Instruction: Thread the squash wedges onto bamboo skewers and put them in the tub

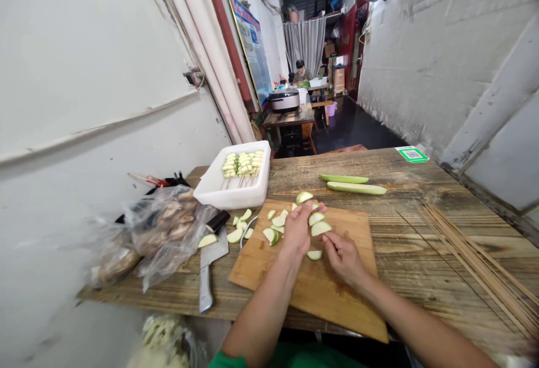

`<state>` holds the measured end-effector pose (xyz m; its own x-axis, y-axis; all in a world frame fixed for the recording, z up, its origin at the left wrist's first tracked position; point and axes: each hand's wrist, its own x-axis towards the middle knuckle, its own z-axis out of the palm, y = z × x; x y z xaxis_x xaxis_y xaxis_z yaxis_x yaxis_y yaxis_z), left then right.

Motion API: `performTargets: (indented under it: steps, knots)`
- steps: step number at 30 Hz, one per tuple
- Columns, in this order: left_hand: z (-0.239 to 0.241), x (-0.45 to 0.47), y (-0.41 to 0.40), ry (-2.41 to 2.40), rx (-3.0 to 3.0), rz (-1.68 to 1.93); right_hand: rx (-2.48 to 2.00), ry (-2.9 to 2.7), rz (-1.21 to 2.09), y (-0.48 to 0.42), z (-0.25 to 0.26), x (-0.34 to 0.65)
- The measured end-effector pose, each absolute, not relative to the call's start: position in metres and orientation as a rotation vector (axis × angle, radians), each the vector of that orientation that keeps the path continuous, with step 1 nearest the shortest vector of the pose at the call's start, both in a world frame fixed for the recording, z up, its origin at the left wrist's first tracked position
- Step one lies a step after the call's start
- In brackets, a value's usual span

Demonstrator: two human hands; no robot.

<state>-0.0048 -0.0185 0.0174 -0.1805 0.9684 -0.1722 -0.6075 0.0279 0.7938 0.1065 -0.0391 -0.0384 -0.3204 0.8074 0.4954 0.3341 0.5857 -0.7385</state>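
Pale green zucchini slices (320, 228) stand in a row between my two hands, seemingly threaded on a thin skewer that is itself hidden. My left hand (297, 228) is closed around the far slices of that row. At the near end, my right hand (343, 255) pinches with thumb and forefinger, close against the last slice. Beneath both hands lies a wooden cutting board (349, 295). A loose slice (314, 255) rests on it below the row, and several more slices (278, 220) are scattered to the left of my left hand.
A cleaver (205, 286) lies left of the board, by bagged mushrooms (168, 225). Behind stands a white tub (227, 198) with skewered slices. Two long zucchini pieces (356, 188) lie beyond the board; bamboo skewers (475, 261) are at right. Another person (301, 73) sits far back.
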Motion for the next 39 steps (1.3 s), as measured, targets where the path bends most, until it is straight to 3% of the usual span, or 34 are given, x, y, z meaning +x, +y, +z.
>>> performTargets:
  steps: [17, 25, 30, 35, 39]
  knots:
    - [0.023, -0.019, -0.005, 0.89, 0.664, 1.647, -0.904, -1.913, 0.698, -0.041, -0.036, 0.105]
    - [0.015, -0.006, -0.009, 0.899, 0.636, 1.538, -0.933, -1.83, 0.753, -0.039, -0.037, 0.108]
    - [0.016, -0.059, -0.023, 1.308, 1.115, 1.516, -1.067, -1.727, 0.69, -0.032, -0.033, 0.114]
    - [0.024, -0.108, -0.058, 1.443, 2.171, 0.766, -1.1, -1.682, 0.713, -0.029, -0.034, 0.112]
    - [0.013, -0.105, -0.07, 1.332, 2.461, 0.392, -1.101, -1.694, 0.73, -0.029, -0.035, 0.111]
